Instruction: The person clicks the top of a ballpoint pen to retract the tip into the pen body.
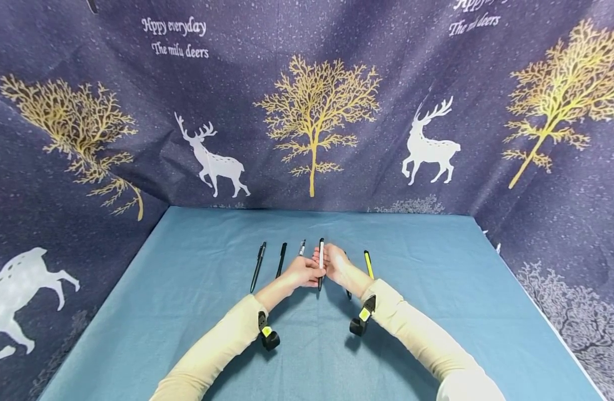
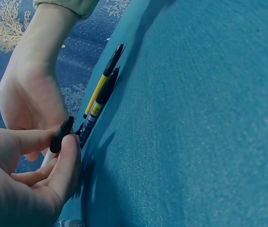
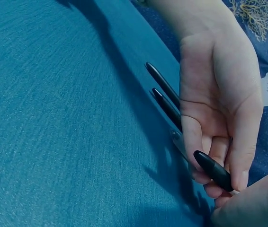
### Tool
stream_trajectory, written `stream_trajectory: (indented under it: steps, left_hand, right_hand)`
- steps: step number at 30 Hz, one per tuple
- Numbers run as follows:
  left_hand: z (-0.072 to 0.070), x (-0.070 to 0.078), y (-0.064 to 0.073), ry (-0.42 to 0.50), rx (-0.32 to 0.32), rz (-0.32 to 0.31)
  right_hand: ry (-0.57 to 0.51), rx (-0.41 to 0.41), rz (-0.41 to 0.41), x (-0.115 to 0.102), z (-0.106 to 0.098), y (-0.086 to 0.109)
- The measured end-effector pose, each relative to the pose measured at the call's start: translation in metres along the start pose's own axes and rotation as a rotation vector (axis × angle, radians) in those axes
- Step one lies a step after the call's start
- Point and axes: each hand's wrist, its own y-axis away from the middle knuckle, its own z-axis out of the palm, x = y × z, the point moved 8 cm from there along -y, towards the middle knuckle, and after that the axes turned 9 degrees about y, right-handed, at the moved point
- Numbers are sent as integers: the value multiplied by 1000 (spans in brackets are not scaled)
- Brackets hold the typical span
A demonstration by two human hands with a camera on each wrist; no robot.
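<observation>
A white-and-black pen (image 1: 322, 256) is held up over the middle of the table. My left hand (image 1: 307, 272) pinches it near its black lower end (image 2: 62, 135) between thumb and fingers. Just behind the pen is my right hand (image 1: 338, 263), its palm turned inward and its fingers loosely extended around the far side. Whether those fingers touch the pen I cannot tell. In the right wrist view the left hand (image 3: 219, 104) shows its curled fingers on the pen's black end (image 3: 213, 170), while only a blurred part of the right hand (image 3: 254, 203) appears.
Left of the hands lie a black pen (image 1: 258, 267), another black pen (image 1: 281, 259) and a clear pen (image 1: 302, 248). On the right are a yellow pen (image 1: 369, 264) and a dark pen (image 2: 99, 101), partly hidden by the right arm. A patterned cloth (image 1: 337, 33) hangs behind the blue tabletop (image 1: 211, 234).
</observation>
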Motion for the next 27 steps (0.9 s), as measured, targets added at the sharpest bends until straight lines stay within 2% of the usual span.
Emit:
stream_trajectory:
  steps: [6,15,21,27]
  left_hand:
    - [1,-1,1,-4,-26,9]
    - [1,2,0,-35,-39,36]
    - [-4,4,0,-88,18,55]
    - [-7,11,0,-215,77,105]
  right_hand:
    - [0,18,12,0,-1,0]
    - [109,64,3,-4,-5,4]
    - [123,51,2,-4,-2,5]
    - [143,39,6,-3,-1,6]
